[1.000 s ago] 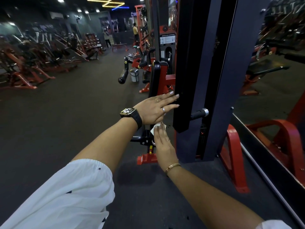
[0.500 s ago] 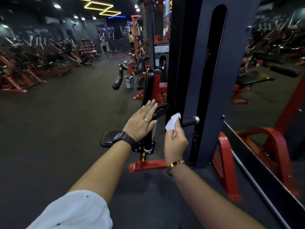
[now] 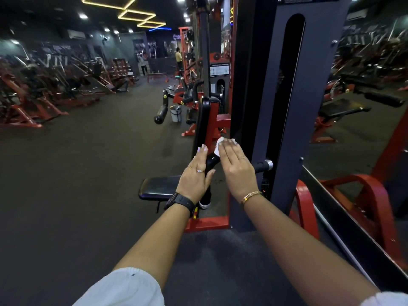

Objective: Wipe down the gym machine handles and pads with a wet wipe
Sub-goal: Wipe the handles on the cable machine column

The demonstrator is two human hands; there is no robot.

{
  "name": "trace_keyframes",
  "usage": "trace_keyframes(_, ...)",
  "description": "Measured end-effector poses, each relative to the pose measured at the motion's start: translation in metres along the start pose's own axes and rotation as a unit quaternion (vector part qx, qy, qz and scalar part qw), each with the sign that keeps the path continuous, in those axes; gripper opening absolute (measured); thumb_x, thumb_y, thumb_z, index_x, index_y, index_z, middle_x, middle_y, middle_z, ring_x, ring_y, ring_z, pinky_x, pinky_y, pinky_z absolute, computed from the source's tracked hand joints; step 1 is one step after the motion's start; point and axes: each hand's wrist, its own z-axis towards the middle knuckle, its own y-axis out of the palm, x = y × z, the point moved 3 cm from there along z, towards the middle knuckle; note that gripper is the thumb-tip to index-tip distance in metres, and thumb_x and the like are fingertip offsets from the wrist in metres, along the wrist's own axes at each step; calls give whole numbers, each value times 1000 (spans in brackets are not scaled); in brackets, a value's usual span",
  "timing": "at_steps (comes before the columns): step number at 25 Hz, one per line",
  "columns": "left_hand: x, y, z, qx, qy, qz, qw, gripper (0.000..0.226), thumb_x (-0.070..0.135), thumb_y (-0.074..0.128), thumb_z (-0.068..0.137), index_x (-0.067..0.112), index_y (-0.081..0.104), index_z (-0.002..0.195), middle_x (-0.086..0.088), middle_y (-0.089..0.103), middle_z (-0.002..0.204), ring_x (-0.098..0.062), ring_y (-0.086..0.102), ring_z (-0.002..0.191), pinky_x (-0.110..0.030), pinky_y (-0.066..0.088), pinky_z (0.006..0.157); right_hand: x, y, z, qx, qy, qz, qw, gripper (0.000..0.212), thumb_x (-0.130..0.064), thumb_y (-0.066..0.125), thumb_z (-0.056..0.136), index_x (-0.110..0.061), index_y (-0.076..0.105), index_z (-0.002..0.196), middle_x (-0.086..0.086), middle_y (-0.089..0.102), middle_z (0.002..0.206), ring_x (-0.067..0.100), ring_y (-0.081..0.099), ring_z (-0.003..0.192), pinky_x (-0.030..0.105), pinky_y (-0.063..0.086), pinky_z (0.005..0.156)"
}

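A black machine handle (image 3: 212, 162) slants up between my hands, in front of the dark weight-stack tower (image 3: 262, 107). My right hand (image 3: 237, 168) lies flat with a white wet wipe (image 3: 220, 144) pressed under its fingers against the upper part of the handle. To the left, my left hand (image 3: 195, 175), with a black watch and rings, rests against the handle's side, fingers straight and together. A second black grip with a chrome end cap (image 3: 263, 166) sticks out to the right. The black seat pad (image 3: 159, 187) sits low and left of my left wrist.
A red machine frame (image 3: 217, 127) and its red base (image 3: 207, 224) stand just ahead. A mirror wall (image 3: 364, 107) with a red hoop foot (image 3: 306, 208) is on the right. A small white bin (image 3: 176, 113) and other machines line the aisle; people stand far back.
My right hand has moved the wipe left, from the chrome-capped grip onto the slanted handle, and now lies flat. The left hand stays at the handle. The view has moved closer.
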Motion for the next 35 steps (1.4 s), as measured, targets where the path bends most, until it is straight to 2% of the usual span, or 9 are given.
trace_keyframes(4, -1, 0, 3, 0, -56, -35, 998, 59, 19, 48, 95, 6, 24, 148, -12, 30, 152, -30, 45, 131, -40, 47, 98, -37, 8, -29, -24, -65, 18, 997, 45, 10, 41, 86, 7, 50, 130, 22, 51, 135, 32, 45, 130, 40, 39, 107)
trace_keyframes(6, 0, 0, 2, 2, -54, -24, 998, 57, 17, 49, 96, 4, 26, 147, -12, 29, 153, -28, 40, 135, -41, 47, 98, -26, 7, -27, -31, -89, 43, 995, 45, 11, 41, 87, 6, 49, 131, 20, 48, 138, 32, 42, 132, 40, 41, 105)
trace_keyframes(11, 3, 4, 0, 17, 24, 18, 999, 57, 26, 36, 94, 12, 18, 146, -15, 31, 151, -23, 30, 138, -35, 47, 97, -25, 1, -25, -22, 40, 67, 997, 49, 8, 37, 86, 5, 45, 134, 21, 46, 140, 32, 40, 133, 37, 37, 108)
trace_keyframes(16, 5, 5, -1, 31, 21, 13, 999, 53, 22, 37, 95, 5, 26, 144, -13, 28, 151, -22, 25, 140, -38, 47, 98, -12, -1, -26, -47, -37, 47, 997, 50, 11, 37, 85, 4, 48, 133, 20, 47, 139, 31, 41, 132, 37, 37, 109)
trace_keyframes(20, 7, 5, -1, 30, 50, 22, 998, 52, 22, 37, 96, 7, 23, 143, -18, 32, 149, -23, 25, 140, -34, 44, 97, -14, -3, -16, -54, 115, 76, 989, 60, 13, 38, 77, 4, 43, 136, 22, 43, 142, 33, 39, 134, 32, 39, 103)
trace_keyframes(23, 8, 5, -1, 35, 34, 12, 999, 53, 21, 39, 93, 3, 27, 143, -15, 32, 149, -29, 39, 134, -40, 52, 90, -32, 0, -26, -64, 40, 79, 994, 52, 8, 33, 85, 5, 45, 135, 21, 44, 141, 31, 38, 135, 37, 39, 107)
trace_keyframes(27, 5, 4, 0, 21, 59, 14, 998, 54, 22, 39, 95, 9, 21, 145, -18, 32, 150, -22, 24, 141, -41, 44, 103, -5, -5, -5, -48, 81, 60, 994, 56, 3, 29, 82, 2, 48, 134, 18, 49, 138, 31, 43, 131, 35, 44, 102)
trace_keyframes(30, 5, 2, 1, 4, 82, -12, 997, 56, 22, 41, 95, 8, 20, 145, -15, 29, 151, -23, 24, 141, -44, 40, 106, -19, -2, -19, -42, 97, 65, 992, 52, 2, 32, 85, 3, 46, 135, 19, 46, 141, 30, 39, 134, 34, 36, 108)
trace_keyframes(35, -15, -4, 11, -39, 215, -36, 975, 64, 47, 25, 100, 2, 21, 145, -14, 26, 152, -25, 18, 144, -42, 21, 117, -20, -11, -7, 6, 62, 3, 998, 36, -2, 47, 85, 6, 61, 117, 18, 62, 122, 31, 56, 119, 43, 45, 101)
